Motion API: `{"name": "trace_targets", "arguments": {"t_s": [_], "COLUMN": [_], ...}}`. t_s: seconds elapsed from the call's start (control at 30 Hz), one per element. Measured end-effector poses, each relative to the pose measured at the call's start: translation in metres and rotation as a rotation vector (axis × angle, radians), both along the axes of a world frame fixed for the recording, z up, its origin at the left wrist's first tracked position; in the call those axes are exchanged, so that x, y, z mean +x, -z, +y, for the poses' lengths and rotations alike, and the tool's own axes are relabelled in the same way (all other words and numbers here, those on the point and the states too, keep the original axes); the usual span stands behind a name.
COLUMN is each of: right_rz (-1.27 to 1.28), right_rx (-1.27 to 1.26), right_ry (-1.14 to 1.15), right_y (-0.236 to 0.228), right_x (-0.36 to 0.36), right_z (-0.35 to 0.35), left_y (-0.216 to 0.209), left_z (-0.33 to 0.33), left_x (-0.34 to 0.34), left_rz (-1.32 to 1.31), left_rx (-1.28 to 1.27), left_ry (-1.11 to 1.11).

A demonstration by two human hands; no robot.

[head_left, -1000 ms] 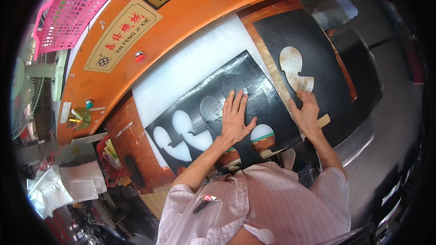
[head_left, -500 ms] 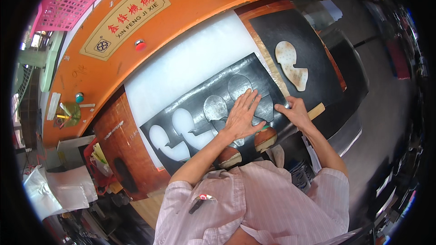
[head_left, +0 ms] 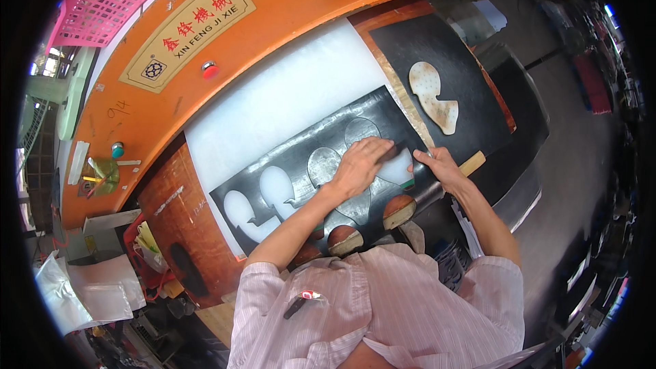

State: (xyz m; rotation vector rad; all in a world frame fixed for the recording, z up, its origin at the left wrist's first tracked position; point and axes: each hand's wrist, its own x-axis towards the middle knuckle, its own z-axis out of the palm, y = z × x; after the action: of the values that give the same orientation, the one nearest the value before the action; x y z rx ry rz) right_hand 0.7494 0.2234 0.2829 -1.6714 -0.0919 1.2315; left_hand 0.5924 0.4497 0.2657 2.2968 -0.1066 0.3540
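A black sheet [head_left: 304, 147] with several curved, sole-like cut shapes lies over the white board [head_left: 287, 82]. Through the two openings at its left, the white board shows. Two middle outlines still have black pieces lying in them. My left hand [head_left: 359, 167] is over the right part of the sheet, its fingers closed on a black cut-out piece [head_left: 396, 149], which is blurred and partly hidden. White shows in the opening beside that piece. At the sheet's right edge, my right hand [head_left: 441, 166] pinches the black sheet, thumb on top.
An orange machine beam [head_left: 280, 27] with red buttons spans the far side. To the right, a spotted pale curved template [head_left: 432, 99] rests on another black sheet [head_left: 396, 41]. A wooden stick [head_left: 473, 163] lies near my right hand. Clear plastic bags [head_left: 102, 287] are at the left.
My left hand's flat, spread fingers have curled in and lifted a black piece, baring white beneath. My right hand stays at the sheet's edge.
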Motion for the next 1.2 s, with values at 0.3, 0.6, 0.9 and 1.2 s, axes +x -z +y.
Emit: {"name": "trace_targets", "arguments": {"t_s": [0.3,0.6,0.9,1.2], "right_rz": [-1.007,-0.842,-0.142,0.376], "right_rx": [-0.282,-0.025,-0.009,0.129], "right_ry": [-0.071,-0.287,-0.615,-0.459], "right_y": [-0.006,-0.019,-0.014,0.011], "right_x": [-0.029,-0.091,-0.077,-0.077], "right_z": [-0.008,0.019,0.043,0.036], "left_y": [-0.052,-0.03,0.008,0.003], "left_z": [0.11,0.034,-0.007,-0.009], "left_x": [-0.041,-0.105,-0.127,-0.137], "left_rz": [-0.358,-0.12,0.136,0.156], "left_rx": [-1.308,0.092,0.072,0.133], "left_ry": [-0.667,-0.189,0.032,0.123]}}
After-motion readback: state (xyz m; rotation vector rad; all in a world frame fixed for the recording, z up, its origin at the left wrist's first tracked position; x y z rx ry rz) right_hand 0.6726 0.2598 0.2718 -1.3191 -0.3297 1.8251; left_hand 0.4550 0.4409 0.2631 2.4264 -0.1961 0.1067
